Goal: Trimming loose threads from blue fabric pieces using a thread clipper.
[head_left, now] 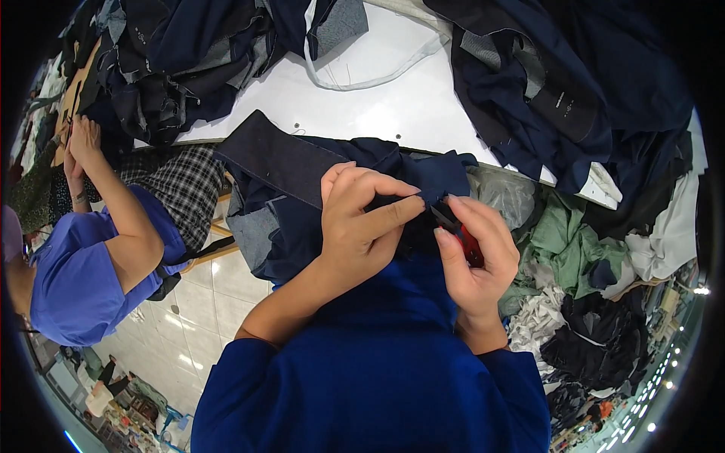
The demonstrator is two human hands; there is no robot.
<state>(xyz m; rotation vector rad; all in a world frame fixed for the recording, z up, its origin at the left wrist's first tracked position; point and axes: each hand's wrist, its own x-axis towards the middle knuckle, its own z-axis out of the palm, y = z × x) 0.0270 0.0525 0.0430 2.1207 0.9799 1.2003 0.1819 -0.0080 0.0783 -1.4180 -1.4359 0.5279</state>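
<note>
Navy fabric (442,174) is draped over my lap and up against the table edge. My left hand (361,223) is closed, pinching an edge of this cloth between thumb and forefinger. Close beside it, my right hand (487,260) is wrapped around small red-handled thread snips (471,245), whose dark blades point up at the pinched edge. The right fingertips also come close to the cloth; whether they touch it, I cannot tell. A wide dark band (279,162) of the garment stretches to the upper left, and a grey piece (253,234) hangs below it.
Ahead is a white table (377,106) with dark garment heaps (189,53) at left and more navy garments (559,83) at right. A pale strip (370,84) loops across it. Green cloth (566,241) and scraps are piled at right. A co-worker (98,257) works at left.
</note>
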